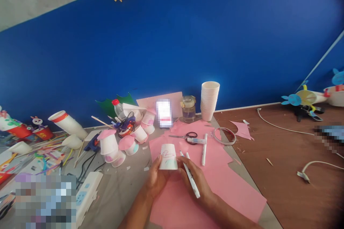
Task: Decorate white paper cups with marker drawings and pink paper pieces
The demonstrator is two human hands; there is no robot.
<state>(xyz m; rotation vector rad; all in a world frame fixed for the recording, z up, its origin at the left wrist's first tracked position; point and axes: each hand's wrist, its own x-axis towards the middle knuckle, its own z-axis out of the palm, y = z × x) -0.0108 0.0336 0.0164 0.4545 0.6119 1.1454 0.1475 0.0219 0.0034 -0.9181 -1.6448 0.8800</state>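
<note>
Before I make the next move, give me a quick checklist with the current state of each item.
1. Paper cup held: ok, in the left grip.
2. Marker in hand: ok, in the right grip.
3. Marker uncapped: cannot tell, the tip is too small.
4. Cup's marks in view: ok, pink and pale green ones show.
5. Pink paper clear of loose items: not ok, scissors and spare markers lie on it.

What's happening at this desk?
A person's left hand holds a white paper cup bearing pink and teal marks. The right hand grips a white marker, its tip beside the cup. Both hands are over pink paper; scissors and a stack of paper cups stand beyond.
</note>
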